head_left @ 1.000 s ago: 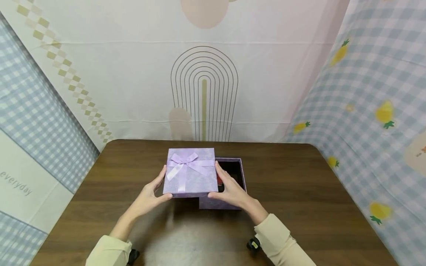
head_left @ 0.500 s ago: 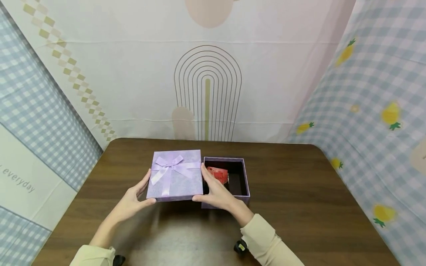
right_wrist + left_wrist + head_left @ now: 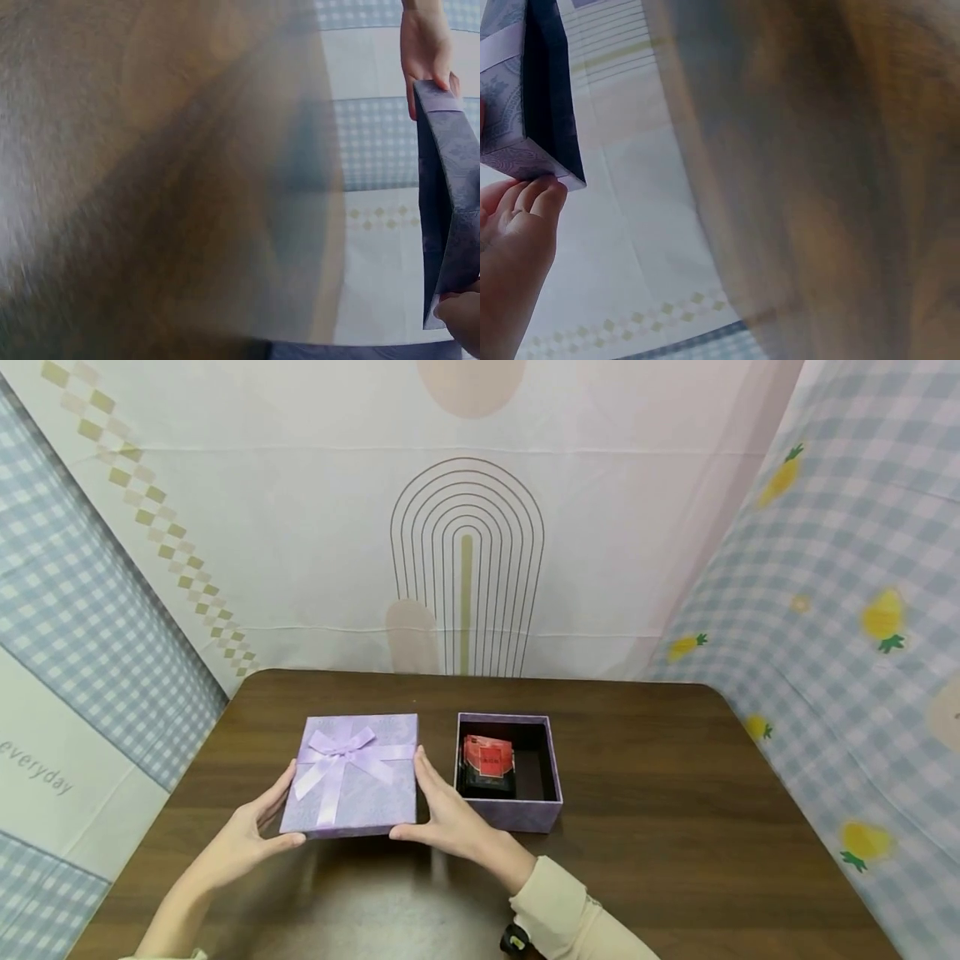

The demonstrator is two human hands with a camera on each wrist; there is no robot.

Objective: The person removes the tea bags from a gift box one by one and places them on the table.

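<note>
A square lavender box lid [image 3: 352, 802] with a ribbon bow on top is held level between both hands, left of the box it matches. My left hand [image 3: 243, 843] grips its left side, thumb at the front corner. Gripping the right side is my right hand [image 3: 457, 822], its thumb at the front edge. Both wrist views show the lid's dark hollow underside raised off the table, with fingers along its rim. The purple box [image 3: 517, 815] stands uncovered beside the right hand. Inside its left half lies a red and black packet [image 3: 489, 767].
The dark wooden table [image 3: 660, 860] has rounded back corners. A white printed cloth [image 3: 315, 543] hangs behind its back edge, and blue checked cloths [image 3: 810, 635] hang at the sides.
Both hands have carried the lid left and nearer to me, off from over the box. The box's inside and the red and black packet have come fully into sight.
</note>
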